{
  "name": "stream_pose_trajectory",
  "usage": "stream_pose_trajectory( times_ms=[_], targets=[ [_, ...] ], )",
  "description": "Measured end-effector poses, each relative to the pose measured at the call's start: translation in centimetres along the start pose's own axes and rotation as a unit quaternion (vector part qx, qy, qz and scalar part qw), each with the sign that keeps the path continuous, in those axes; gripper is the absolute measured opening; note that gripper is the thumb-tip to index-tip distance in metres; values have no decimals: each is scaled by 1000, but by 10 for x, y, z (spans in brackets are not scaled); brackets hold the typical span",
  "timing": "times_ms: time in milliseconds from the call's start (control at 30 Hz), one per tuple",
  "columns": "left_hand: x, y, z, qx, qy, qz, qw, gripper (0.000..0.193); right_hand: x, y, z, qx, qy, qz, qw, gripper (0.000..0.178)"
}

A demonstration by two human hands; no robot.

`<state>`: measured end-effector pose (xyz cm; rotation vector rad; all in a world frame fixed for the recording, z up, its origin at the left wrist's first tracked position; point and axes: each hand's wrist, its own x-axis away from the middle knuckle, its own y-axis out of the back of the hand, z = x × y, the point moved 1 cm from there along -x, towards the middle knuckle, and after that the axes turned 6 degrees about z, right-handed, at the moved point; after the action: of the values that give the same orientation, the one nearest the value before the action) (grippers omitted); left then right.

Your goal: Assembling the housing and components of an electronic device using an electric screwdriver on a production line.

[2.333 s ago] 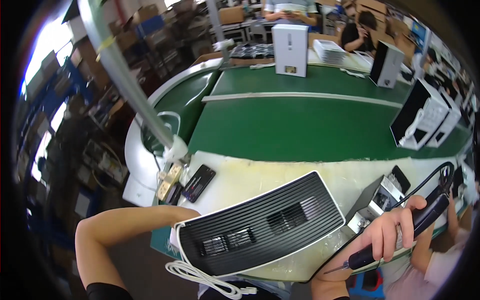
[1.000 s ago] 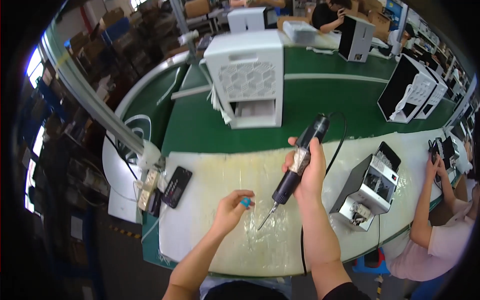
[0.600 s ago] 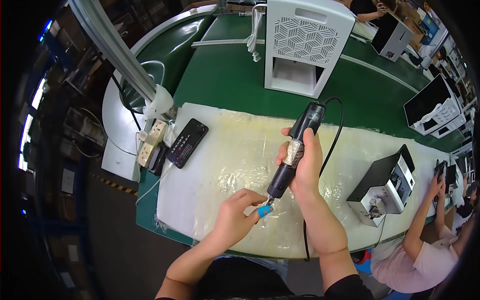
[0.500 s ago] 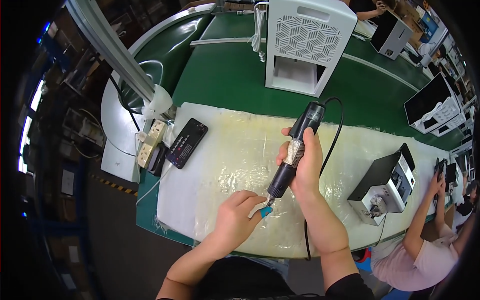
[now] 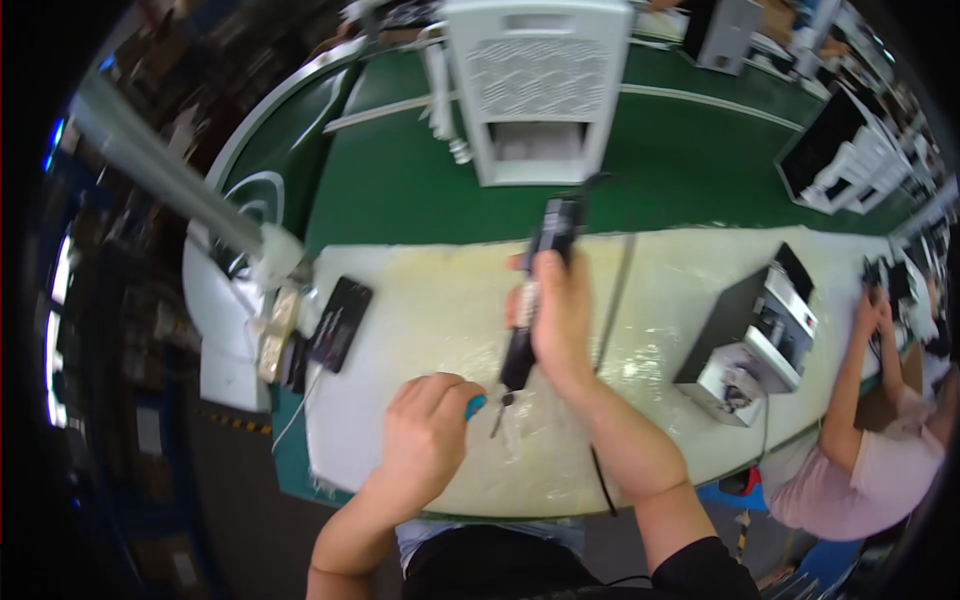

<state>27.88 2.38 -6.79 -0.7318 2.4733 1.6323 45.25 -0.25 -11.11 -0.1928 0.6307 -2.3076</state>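
Since the earlier frame, the left hand (image 5: 425, 435) has come away from the bit (image 5: 499, 420) of the powered screwdriver (image 5: 519, 358). In the head view it now sits just left of the bit, curled, a blue wrap (image 5: 475, 406) on one digit; whether it pinches anything, I can't tell. At the frame's centre, the right hand (image 5: 562, 315) grips the screwdriver above the pale covering (image 5: 400, 300). I'd judge the tool readied, but its bit meets no workpiece; the white cabinet (image 5: 545, 80), upper centre, stands apart. Slim and black, pale-banded, the screwdriver looks motion-blurred.
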Motion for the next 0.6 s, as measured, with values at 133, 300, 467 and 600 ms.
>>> stream_pose_trajectory(
  times_ms=[133,300,467,600],
  targets=[
    [-72,-8,-50,17,-131,23,991,23,-3,3,-13,-25,-67,-4,997,36],
    [-160,-61,-127,65,-283,51,956,16,0,-6,-21,-28,-57,27,998,36],
    [-213,-140,-167,9,-292,173,941,16,-5,12,-9,-40,-56,-8,998,40],
    [-207,-131,-141,65,-301,174,936,21,-11,12,-5,-40,-51,-17,998,40]
  ],
)
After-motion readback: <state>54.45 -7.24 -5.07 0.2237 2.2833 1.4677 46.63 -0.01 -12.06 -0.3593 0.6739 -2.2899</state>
